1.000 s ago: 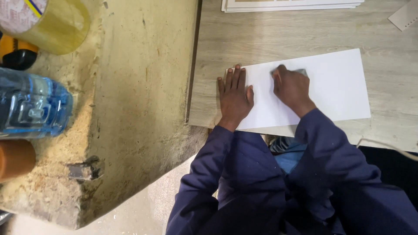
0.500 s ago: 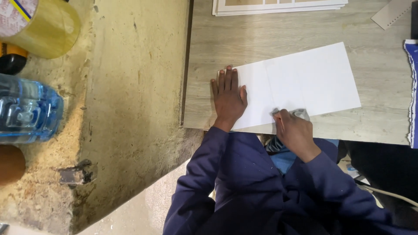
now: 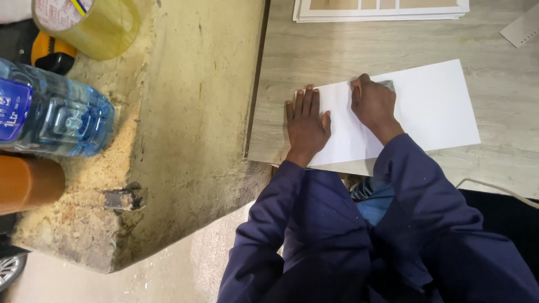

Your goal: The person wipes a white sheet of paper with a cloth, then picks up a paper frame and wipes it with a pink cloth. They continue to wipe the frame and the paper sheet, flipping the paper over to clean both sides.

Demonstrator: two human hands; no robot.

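Sheet: a white sheet of paper [image 3: 432,106] lay flat on the pale wood-grain tabletop [image 3: 337,45], its near left corner close to the tabletop's edge.
Left hand: the left hand [image 3: 306,126] was spread flat, fingers apart, palm pressing down the sheet's left end; it gripped nothing.
Right hand: the right hand [image 3: 373,104] sat on the sheet just right of the left hand, fingers curled together around a small grey object [image 3: 387,85]; what that object was I could not tell.
Handling: the sheet looked light, thin and floppy, apt to slide on the smooth tabletop and to crease; I judged it best pinned flat or lifted by an edge.
Containers: well left of the sheet, on a rough sawdust-strewn bench [image 3: 185,140], lay a clear blue bottle [image 3: 56,118] holding what looked like water, and beyond it a yellowish tub [image 3: 90,25] whose contents did not show.
Beyond the sheet: a stack of printed boards [image 3: 382,10].
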